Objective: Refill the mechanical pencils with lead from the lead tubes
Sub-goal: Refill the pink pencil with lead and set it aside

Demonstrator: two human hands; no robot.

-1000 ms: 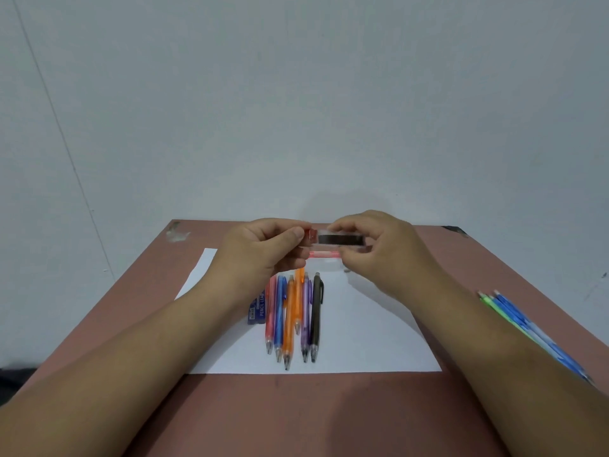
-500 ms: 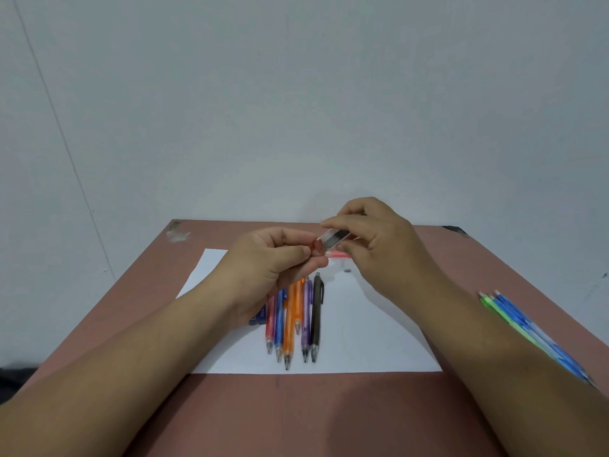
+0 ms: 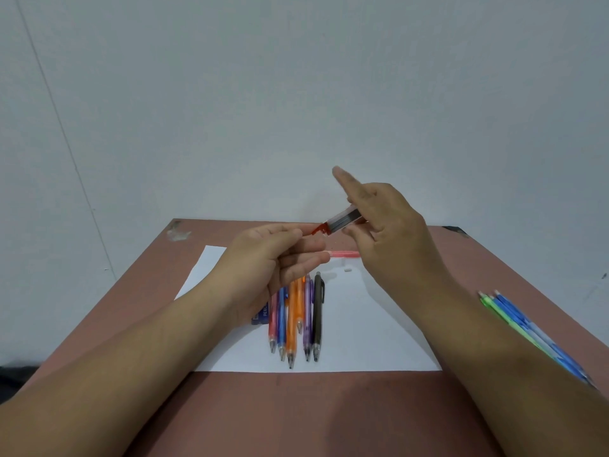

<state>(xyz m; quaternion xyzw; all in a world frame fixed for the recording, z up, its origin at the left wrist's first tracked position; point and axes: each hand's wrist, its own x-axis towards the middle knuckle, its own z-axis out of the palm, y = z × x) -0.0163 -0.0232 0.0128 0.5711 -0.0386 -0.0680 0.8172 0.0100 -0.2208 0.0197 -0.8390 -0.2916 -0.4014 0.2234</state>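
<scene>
Lead tube (image 3: 342, 220) held tilted above far edge of paper (image 3: 369, 328).
Right hand (image 3: 385, 239) pinches the tube, index finger raised straight; left hand (image 3: 267, 258), fingers loosely curled, touches its red cap end (grip unclear). Pencils (image 3: 296, 318) lie in a row on the paper, near side.

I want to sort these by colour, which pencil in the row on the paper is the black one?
The black mechanical pencil, at the right end of the row on the white paper, beside the purple one; the others are pink, blue and orange.
</scene>
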